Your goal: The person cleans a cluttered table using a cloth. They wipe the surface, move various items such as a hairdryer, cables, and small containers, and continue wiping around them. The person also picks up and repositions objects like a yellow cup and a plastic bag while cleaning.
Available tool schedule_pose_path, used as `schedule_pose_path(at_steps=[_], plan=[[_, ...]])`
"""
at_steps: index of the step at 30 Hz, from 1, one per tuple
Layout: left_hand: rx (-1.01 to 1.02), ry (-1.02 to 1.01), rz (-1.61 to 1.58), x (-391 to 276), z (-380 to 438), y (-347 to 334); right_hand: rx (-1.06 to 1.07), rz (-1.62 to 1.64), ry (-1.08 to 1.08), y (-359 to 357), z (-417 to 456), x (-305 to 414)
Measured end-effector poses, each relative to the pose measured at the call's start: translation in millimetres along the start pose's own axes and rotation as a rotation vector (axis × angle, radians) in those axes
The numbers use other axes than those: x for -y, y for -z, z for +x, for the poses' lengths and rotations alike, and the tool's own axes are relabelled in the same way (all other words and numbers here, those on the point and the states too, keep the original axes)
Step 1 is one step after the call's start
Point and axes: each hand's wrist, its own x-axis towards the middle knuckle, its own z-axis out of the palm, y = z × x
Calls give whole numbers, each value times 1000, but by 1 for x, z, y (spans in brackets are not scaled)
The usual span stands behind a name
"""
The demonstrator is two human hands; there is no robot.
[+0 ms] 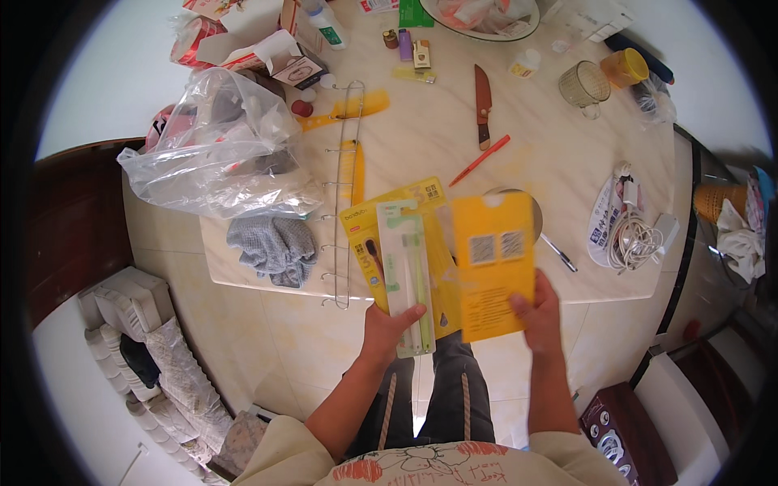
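Note:
My left hand (392, 331) grips a pale green toothbrush package (398, 267) by its lower end, the thumb across its front. Behind it, a larger yellow toothbrush package (439, 189) fans out, held in the same hand. My right hand (538, 313) holds a yellow card sleeve (493, 273) by its lower right edge; the sleeve bears two printed codes and writing. Partly hidden behind the sleeve lies a round object (538, 212) on the table. A red pen (480, 161) and a sheathed knife (482, 103) lie beyond the packages. Right of the sleeve is a black-and-white pen (559, 252).
Left on the marble-look table (419, 121): a clear plastic bag (225, 158), grey cloth (273, 249), wire hook rack (343, 200) and yellow combs (364, 104). Farther back stand lighters (405, 45), a bowl (480, 36) and glass mug (583, 84). A coiled cable (632, 243) lies right.

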Motion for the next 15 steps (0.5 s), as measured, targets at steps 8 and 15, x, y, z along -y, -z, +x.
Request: schedule_pose_path(at_steps=[8, 15], plan=[[161, 20, -118, 7, -19, 26, -299, 52, 2, 0, -22, -44], [203, 74, -296, 10, -29, 64, -347, -72, -20, -27, -29, -38]])
